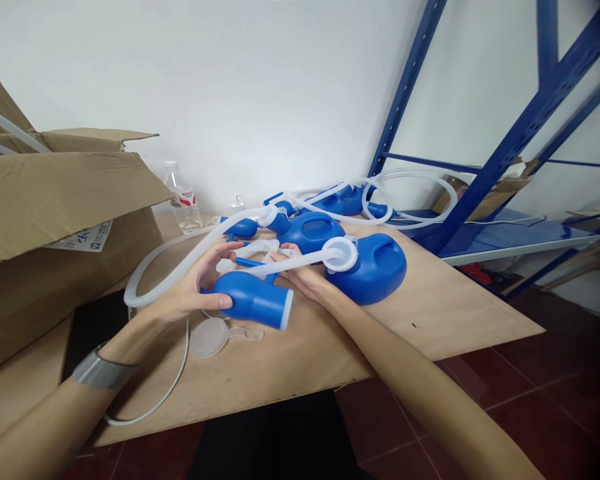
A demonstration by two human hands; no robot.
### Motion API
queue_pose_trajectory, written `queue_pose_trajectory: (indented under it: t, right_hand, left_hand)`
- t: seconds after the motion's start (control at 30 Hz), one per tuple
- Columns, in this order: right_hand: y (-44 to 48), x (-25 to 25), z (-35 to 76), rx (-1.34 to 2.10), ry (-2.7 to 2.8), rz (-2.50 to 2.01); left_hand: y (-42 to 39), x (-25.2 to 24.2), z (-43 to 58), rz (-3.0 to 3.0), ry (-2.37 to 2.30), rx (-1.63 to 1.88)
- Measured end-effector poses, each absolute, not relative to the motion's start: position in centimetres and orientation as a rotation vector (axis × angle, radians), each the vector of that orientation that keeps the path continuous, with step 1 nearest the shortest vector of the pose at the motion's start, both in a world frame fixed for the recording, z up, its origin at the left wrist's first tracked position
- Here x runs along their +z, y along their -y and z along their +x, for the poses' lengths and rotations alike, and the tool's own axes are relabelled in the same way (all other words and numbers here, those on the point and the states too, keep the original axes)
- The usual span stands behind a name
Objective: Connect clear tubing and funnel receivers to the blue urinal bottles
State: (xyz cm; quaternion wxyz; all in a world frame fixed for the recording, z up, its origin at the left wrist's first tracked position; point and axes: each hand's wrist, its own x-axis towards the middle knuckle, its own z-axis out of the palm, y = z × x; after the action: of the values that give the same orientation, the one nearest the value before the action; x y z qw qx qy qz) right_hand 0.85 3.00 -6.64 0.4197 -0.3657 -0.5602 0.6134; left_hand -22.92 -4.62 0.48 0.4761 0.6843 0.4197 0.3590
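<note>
My left hand (207,280) is closed around a blue plastic funnel piece (255,300) with a white rim, holding it above the wooden board (430,307). My right hand (295,267) sits behind the funnel, its fingers pinched on a white hose (290,262) that runs to the white cap of a blue plastic bottle (375,267). A clear round lid (211,337) lies on the board just below the funnel. A long white hose (150,267) loops off to the left.
More blue bottles (313,230) with white hoses lie at the back of the board. A clear water bottle (183,200) stands by the wall. An open cardboard box (55,220) is at the left, blue metal shelving (485,180) at the right.
</note>
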Motion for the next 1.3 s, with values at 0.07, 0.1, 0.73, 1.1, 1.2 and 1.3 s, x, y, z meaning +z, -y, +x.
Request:
queue_pose_trajectory:
  t: [0.07, 0.1, 0.73, 1.1, 1.2, 1.3]
  right_hand:
    - [-3.0, -6.8, 0.9, 1.735, 1.224, -0.779]
    - [-3.0, -6.8, 0.9, 1.786, 1.164, -0.726]
    - [-3.8, -7.9, -0.4, 1.864, 0.785, -0.574]
    - [-3.2, -6.4, 0.2, 1.771, 0.713, -0.752]
    - [-3.5, -5.9, 0.8, 1.787, 0.812, -0.750]
    - [-3.5, -5.5, 1.2, 1.801, 0.849, -0.705]
  left_hand:
    - [4.4, 0.2, -22.9, 1.624, -1.016, 0.956]
    - [4.4, 0.1, -22.8, 1.592, -1.008, 0.982]
    - [6.4, 1.9, -21.4, 1.017, -0.906, 0.885]
    - [5.5, 0.9, -20.8, 1.122, -1.212, 1.158]
    - [5.6, 1.5, -20.3, 1.065, -1.231, 1.159]
    - [5.7, 1.7, -20.0, 1.032, -1.250, 1.185]
